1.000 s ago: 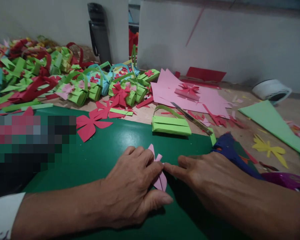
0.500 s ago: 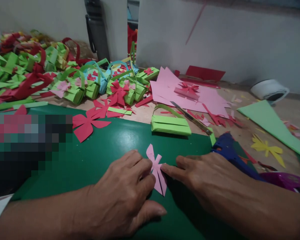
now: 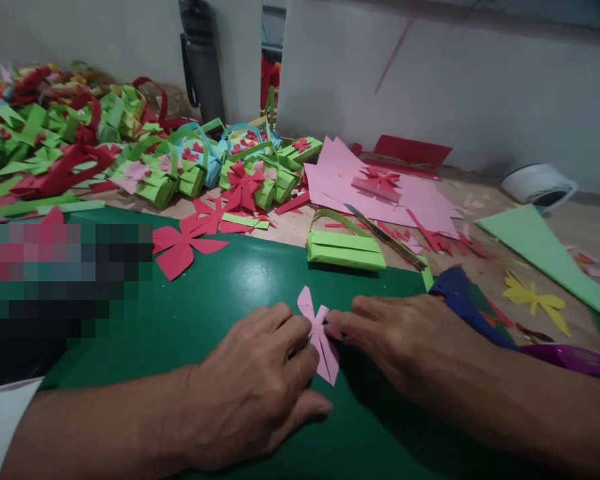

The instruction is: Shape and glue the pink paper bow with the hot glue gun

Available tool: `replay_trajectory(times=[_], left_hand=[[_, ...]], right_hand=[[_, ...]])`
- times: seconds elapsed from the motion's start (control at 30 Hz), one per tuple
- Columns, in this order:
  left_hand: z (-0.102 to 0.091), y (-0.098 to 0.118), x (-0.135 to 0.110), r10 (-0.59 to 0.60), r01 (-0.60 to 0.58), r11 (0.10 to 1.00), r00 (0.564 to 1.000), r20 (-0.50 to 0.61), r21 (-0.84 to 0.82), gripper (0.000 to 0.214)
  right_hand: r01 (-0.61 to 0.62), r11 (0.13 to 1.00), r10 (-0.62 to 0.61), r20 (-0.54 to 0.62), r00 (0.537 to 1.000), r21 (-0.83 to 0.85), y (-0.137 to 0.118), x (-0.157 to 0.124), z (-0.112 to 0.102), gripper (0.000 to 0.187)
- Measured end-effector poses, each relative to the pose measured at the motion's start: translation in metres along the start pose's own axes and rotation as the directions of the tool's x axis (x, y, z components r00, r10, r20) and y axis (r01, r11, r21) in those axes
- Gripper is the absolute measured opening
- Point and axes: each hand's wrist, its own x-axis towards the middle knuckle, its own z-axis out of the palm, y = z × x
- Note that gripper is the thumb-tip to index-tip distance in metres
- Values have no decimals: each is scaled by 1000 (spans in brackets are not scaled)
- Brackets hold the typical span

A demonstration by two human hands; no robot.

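Note:
A pink paper flower cutout (image 3: 324,347) lies on the green mat (image 3: 205,317) between my two hands. My left hand (image 3: 260,367) has its index and middle fingers curled onto the flower's left side, covering the petals there; its thumb points right, apart from the paper. From the other side, my right hand (image 3: 395,333) grips the right petal with its fingertips, which partly hide it. Beyond the flower sits a small light-green paper handbag (image 3: 346,251) with a strap. A red paper flower cutout (image 3: 180,248) rests further left on the mat.
Several finished paper bags (image 3: 155,183) are heaped at back left by a dark bottle (image 3: 203,73). A cutter knife (image 3: 387,239) lies near pink sheets (image 3: 330,173). At right are a blue glue gun (image 3: 463,307), a yellow paper butterfly shape (image 3: 533,298) and a tape roll (image 3: 537,187).
The fingers of my right hand have drawn together around the right petal and lifted slightly. My left hand keeps its place on the flower. The view has shifted a little.

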Motion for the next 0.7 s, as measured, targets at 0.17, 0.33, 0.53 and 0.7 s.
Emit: replay_trajectory(times=[0.17,0.33,0.53,0.7], left_hand=[[2,-1,-1,-5,5,1000,1000,-15,1,25],[4,-1,-2,-41,41,999,999,-26,-9,17],[4,-1,-1,-74,73,997,996,-41,-14,16],[6,-1,-3,-61,65,997,995,-78,40,14]], right_hand=[[170,971,-216,-311,926,-170,-4,-8,2,21],[342,893,-416,-243,876,-294,-14,-18,7,28],[358,879,-448,-290,846,-314,-17,-17,13,31],[269,953,-299,-309,903,-136,-10,-14,17,28]])
